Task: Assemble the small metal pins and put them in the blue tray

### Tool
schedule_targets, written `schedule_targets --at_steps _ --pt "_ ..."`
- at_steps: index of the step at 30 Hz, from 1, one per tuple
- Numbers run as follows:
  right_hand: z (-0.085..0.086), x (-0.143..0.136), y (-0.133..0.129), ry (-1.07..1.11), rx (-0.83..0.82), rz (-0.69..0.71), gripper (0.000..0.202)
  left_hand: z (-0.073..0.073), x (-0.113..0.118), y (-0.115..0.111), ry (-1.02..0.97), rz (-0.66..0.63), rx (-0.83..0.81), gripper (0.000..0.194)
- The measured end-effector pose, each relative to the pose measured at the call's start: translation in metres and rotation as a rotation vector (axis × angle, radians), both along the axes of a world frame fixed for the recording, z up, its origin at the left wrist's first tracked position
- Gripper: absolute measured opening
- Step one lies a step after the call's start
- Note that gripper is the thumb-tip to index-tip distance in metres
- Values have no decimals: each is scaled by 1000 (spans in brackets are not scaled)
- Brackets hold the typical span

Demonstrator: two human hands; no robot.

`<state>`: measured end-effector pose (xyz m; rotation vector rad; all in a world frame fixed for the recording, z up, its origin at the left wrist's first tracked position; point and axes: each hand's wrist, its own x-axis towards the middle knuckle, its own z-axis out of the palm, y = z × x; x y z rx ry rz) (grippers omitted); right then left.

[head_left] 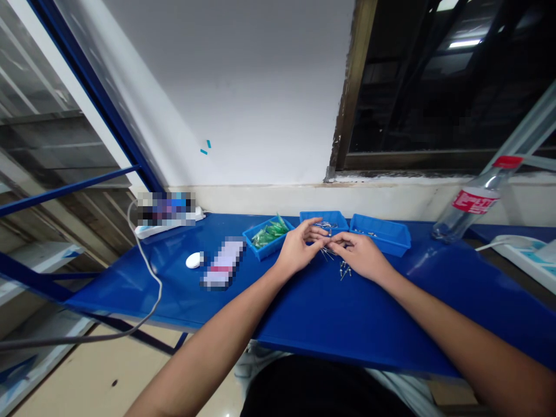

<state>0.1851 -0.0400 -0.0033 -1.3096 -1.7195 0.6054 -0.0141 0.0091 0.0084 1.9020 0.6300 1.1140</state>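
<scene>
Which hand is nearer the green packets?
Left. The left hand is just right of the green packets; the right hand is farther right, beyond the left hand.

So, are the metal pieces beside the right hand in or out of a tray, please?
Out: the metal pieces lie directly on the blue tabletop.

And here we have two bare hands, the left hand (296, 249) and the right hand (362, 255), each with slim fingers (316, 222), running back into a smooth, lean left forearm (226, 324) and right forearm (460, 330), both uncovered right up to where the view cuts them off. Down at the bottom edge comes the clothing: a plain black garment (321, 388), rounded in outline and dark all over, its folds too dim to tell, flanked on both sides by pale, greyish-blue cloth (403, 388), softly creased and partly hidden.
</scene>
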Motion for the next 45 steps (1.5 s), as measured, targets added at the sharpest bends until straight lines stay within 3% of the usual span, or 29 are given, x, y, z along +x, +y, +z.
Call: schedule_targets --at_steps 4,7,10,15,20,23,29,32,41,45 --pt "-1 5 5 72 -4 -23 34 0 -3 -1 300 39 223 29" --pt "-4 11 11 73 -13 -31 39 -3 -4 -1 481 -14 394 28" --pt "-7 15 15 85 -32 -42 43 -6 -4 -1 543 -65 457 29" --pt "-7 16 22 104 -71 -36 48 -8 -4 3 589 -96 487 27" --pt "-3 14 25 93 -66 -137 52 -11 -5 7 582 -82 489 23" --pt "0 11 19 -25 -16 -144 45 -12 -5 8 583 -53 478 23" --pt "-7 13 15 -419 267 -63 18 -11 -6 8 575 12 419 24" --pt "-14 17 19 -525 267 11 18 -12 -6 9 566 26 414 25" --pt "-13 17 18 -590 242 17 20 -10 -6 8 568 31 407 23" --pt "-8 14 16 -462 265 -45 20 -5 -7 4 536 64 408 18"
